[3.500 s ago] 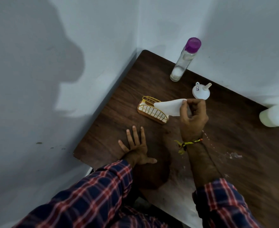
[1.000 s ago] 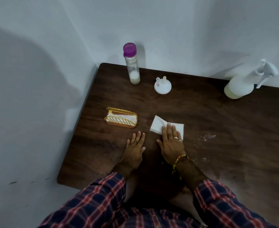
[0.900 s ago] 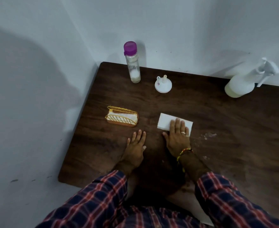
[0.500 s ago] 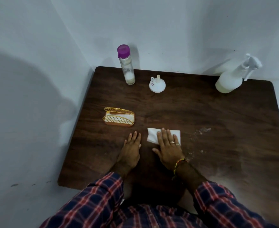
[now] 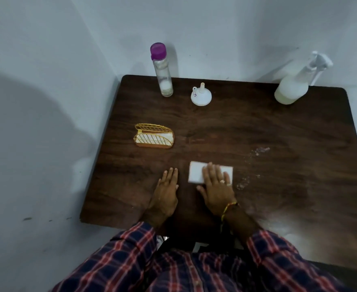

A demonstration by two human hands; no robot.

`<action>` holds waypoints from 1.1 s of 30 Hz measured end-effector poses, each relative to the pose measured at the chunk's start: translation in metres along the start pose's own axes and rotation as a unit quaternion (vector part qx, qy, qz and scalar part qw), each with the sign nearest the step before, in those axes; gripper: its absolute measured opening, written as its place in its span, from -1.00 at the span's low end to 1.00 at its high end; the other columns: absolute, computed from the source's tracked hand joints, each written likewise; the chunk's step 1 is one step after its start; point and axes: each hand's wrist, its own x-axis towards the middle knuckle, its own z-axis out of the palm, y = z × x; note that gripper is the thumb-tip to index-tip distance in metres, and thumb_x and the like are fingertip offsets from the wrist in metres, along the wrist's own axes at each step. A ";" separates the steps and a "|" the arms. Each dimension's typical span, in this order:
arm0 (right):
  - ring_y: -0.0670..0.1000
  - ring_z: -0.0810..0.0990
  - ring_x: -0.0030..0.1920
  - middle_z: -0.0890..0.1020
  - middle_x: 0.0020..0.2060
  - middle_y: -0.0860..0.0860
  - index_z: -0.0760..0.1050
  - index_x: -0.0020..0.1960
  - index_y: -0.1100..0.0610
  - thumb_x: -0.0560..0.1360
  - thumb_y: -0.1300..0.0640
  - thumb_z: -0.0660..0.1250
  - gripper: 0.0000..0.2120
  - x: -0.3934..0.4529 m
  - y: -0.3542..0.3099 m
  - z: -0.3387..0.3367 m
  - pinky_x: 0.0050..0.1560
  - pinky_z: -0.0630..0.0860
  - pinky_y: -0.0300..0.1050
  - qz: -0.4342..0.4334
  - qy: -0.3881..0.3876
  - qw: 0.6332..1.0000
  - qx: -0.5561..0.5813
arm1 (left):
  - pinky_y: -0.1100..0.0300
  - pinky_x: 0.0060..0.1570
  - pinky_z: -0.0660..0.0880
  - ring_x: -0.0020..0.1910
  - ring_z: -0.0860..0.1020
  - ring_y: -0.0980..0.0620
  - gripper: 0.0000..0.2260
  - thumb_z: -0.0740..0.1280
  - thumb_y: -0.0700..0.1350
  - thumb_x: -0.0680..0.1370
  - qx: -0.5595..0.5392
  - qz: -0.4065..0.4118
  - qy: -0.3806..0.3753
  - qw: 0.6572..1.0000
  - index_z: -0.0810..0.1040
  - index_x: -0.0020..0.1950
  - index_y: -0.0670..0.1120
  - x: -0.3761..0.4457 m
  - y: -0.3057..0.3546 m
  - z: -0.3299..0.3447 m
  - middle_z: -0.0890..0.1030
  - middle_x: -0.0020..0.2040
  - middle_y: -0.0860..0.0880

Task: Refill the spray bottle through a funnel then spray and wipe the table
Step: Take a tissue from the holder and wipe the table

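My right hand (image 5: 216,187) lies flat on a folded white tissue (image 5: 196,172) and presses it onto the dark wooden table (image 5: 257,131). My left hand (image 5: 166,191) rests palm down beside it, fingers together, holding nothing. Wet droplets (image 5: 257,151) sit on the wood to the right of the tissue. The white spray bottle (image 5: 293,85) stands at the back right corner, nozzle on. An upturned white funnel (image 5: 201,95) sits at the back middle. Left of the funnel stands a clear bottle with a purple cap (image 5: 162,70).
A gold wire napkin holder (image 5: 154,135) with white tissues stands on the left part of the table. White walls close the table's back and left sides. My checked sleeves cover the near edge.
My right hand took a tissue from the holder and laid it on the table. Over the last second it slid the tissue back and forth; my left hand stayed flat.
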 end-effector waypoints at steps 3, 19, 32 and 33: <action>0.28 0.12 0.56 0.11 0.57 0.19 0.09 0.58 0.20 0.48 -0.29 -0.22 -0.17 0.022 0.016 -0.018 0.48 0.09 0.30 0.042 -0.007 0.999 0.007 | 0.03 0.52 -0.10 0.58 -0.10 -0.08 -0.49 0.02 -0.17 0.68 0.012 -0.006 -0.010 1.000 -0.08 0.59 -0.11 -0.003 0.004 0.005 -0.07 0.61 -0.08; 0.24 0.30 0.49 0.32 0.51 0.16 0.30 0.51 0.19 0.54 -0.24 0.01 -0.30 -0.062 -0.022 0.037 0.36 0.36 0.34 0.004 0.044 0.999 -0.006 | -0.02 0.53 -0.14 0.58 -0.10 -0.09 -0.51 -0.01 -0.10 0.68 0.026 0.037 0.007 0.999 -0.07 0.60 -0.09 -0.025 0.032 0.027 -0.04 0.60 -0.14; 0.28 0.27 0.50 0.28 0.52 0.17 0.27 0.53 0.19 0.53 -0.25 -0.09 -0.26 -0.040 0.011 0.017 0.41 0.25 0.38 0.033 0.040 0.999 0.013 | -0.02 0.53 -0.09 0.58 -0.06 -0.07 -0.53 -0.02 -0.09 0.69 0.002 0.029 0.003 1.000 -0.03 0.59 -0.10 -0.019 0.058 0.018 0.01 0.60 -0.11; 0.27 0.33 0.48 0.34 0.49 0.16 0.32 0.50 0.18 0.53 -0.25 -0.04 -0.29 -0.049 0.005 0.022 0.36 0.34 0.38 0.004 0.030 1.000 0.007 | -0.01 0.53 -0.10 0.58 -0.07 -0.07 -0.53 -0.01 -0.10 0.69 -0.003 0.027 0.003 1.000 -0.03 0.59 -0.11 -0.017 0.059 0.015 0.00 0.60 -0.11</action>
